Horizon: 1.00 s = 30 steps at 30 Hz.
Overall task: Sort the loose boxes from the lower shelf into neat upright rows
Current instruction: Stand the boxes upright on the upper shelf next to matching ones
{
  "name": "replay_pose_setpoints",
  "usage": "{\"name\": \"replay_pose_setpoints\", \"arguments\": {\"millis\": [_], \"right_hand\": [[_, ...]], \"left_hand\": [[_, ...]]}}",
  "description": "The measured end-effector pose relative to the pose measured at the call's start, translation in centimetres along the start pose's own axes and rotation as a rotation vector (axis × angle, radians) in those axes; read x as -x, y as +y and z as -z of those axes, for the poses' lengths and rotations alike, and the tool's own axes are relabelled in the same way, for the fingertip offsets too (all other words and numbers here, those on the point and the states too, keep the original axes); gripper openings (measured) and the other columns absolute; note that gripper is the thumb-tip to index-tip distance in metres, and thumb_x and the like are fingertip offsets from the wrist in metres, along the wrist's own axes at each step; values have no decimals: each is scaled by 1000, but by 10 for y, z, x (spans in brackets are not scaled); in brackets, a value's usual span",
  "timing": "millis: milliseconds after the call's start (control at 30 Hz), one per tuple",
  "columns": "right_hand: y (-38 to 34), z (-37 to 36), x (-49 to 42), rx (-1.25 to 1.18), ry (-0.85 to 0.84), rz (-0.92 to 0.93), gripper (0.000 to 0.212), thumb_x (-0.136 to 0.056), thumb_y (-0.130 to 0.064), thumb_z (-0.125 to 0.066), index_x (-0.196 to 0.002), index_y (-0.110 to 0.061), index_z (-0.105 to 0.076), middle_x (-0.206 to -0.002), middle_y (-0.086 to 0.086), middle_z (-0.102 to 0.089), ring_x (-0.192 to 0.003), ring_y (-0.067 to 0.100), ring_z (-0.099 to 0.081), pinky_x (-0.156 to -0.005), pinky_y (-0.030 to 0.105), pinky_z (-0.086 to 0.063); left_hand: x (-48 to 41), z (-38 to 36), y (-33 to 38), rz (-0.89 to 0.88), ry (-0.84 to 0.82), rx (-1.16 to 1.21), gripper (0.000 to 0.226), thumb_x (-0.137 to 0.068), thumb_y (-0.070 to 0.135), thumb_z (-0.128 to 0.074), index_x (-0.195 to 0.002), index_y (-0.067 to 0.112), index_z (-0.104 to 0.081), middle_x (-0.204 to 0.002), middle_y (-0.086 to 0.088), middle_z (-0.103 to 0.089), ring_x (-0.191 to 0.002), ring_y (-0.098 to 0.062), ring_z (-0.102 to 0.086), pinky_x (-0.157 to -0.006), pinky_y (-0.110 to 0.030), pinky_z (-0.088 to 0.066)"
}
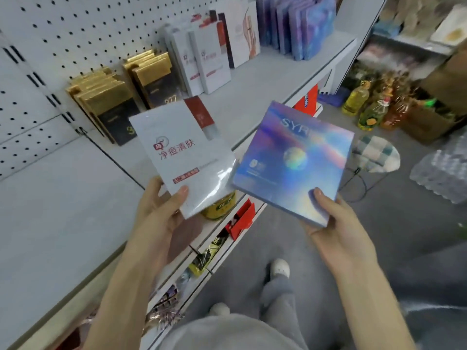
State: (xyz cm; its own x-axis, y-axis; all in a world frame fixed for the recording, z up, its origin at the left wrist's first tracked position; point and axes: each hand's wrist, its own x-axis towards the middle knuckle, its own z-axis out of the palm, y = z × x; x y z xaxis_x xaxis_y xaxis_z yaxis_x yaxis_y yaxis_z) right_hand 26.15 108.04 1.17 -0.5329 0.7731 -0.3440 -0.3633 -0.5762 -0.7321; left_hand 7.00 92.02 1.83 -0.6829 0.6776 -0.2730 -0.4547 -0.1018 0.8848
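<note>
My left hand [161, 205] grips the bottom corner of a white box [184, 152] with red print and a red corner, held over the grey shelf [63, 210]. My right hand [333, 221] holds a holographic blue box [290, 160] by its lower right corner, out past the shelf edge. On the shelf stand upright rows: gold-and-black boxes [111, 107], matching white boxes [202, 59] and blue-purple holographic boxes [300, 26]. The lower shelf below holds loose boxes, among them a red one [242, 218], partly hidden by my arms.
A white pegboard [75, 34] backs the shelf. Oil bottles [366, 107], a cardboard carton [429, 120], a stool with a checked cushion [376, 152] and a pack of water bottles [442, 170] sit on the grey floor at right. My legs and shoes [278, 270] are below.
</note>
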Motion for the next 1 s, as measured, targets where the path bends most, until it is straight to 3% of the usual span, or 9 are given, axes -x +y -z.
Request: {"name": "replay_pose_setpoints", "arguments": {"millis": [67,167,233,300,367,500,700,867,1000], "right_hand": [[-15,6,-31,-66,-41,-27,26,-82,-8,-55,-94,-11,-77,-112,5,-72,-100,16,-68,-100,35,-46],[-37,16,-73,-81,-110,-67,29,-87,-11,-51,-84,-15,-80,-107,1,-73,-96,12,-70,-92,30,-52],[-63,25,-106,-45,-144,-119,27,-88,-13,-52,-93,-15,-79,-113,2,-72,-100,14,-69,-92,30,-52],[-89,36,-137,35,-150,-135,31,-88,-14,-53,-114,-12,-70,-122,4,-68,-106,15,-67,-96,32,-50],[-111,49,-163,59,-159,-140,40,-90,-14,-52,-128,-7,-59,-125,5,-66,-107,16,-66,-92,30,-53],[-138,60,-208,60,-246,-175,40,-90,-12,-51,-130,-7,-57,-122,4,-67,-105,15,-66,-84,28,-56],[-147,51,-281,219,-418,-244,36,-82,-6,-56,-117,-9,-64,-118,8,-69,-102,21,-67,-80,29,-56],[-139,27,-356,311,-494,-373,46,-82,-4,-59,-128,-3,-55,-124,12,-66,-107,25,-65,-86,32,-55],[-144,-3,-419,408,-549,-351,49,-80,-6,-61,-129,-5,-55,-120,10,-68,-106,23,-66,-91,34,-53]], "left_hand": [[-15,-24,-6,-5,33,28,36,-81,6,-59,-115,16,-56,-108,-4,-72,-93,-21,-71,-71,-41,-60],[-38,-56,-18,-11,92,63,37,-80,-1,-58,-115,11,-54,-105,-7,-72,-85,-21,-72,-58,-30,-58],[-61,-79,-31,-13,175,105,33,-85,-1,-60,-115,14,-58,-114,-8,-69,-96,-26,-70,-72,-41,-58],[-84,-105,-44,-38,212,148,33,-83,6,-66,-112,20,-61,-122,-9,-66,-113,-35,-61,-95,-60,-44],[-101,-130,-53,-89,269,123,34,-78,11,-68,-110,22,-62,-122,-9,-65,-117,-36,-58,-99,-64,-39],[-125,-165,-62,-153,360,97,30,-85,6,-63,-111,20,-61,-120,-5,-67,-116,-34,-59,-91,-51,-48],[-170,-183,-58,-207,487,-1,38,-83,7,-66,-117,19,-56,-120,-2,-66,-112,-35,-61,-91,-58,-49],[-235,-181,-51,-249,570,-127,33,-88,4,-62,-118,13,-53,-114,0,-68,-106,-24,-64,-68,-28,-54],[-303,-166,-41,-305,608,-144,25,-89,8,-62,-110,20,-55,-115,0,-67,-108,-20,-63,-75,-34,-54]]}}
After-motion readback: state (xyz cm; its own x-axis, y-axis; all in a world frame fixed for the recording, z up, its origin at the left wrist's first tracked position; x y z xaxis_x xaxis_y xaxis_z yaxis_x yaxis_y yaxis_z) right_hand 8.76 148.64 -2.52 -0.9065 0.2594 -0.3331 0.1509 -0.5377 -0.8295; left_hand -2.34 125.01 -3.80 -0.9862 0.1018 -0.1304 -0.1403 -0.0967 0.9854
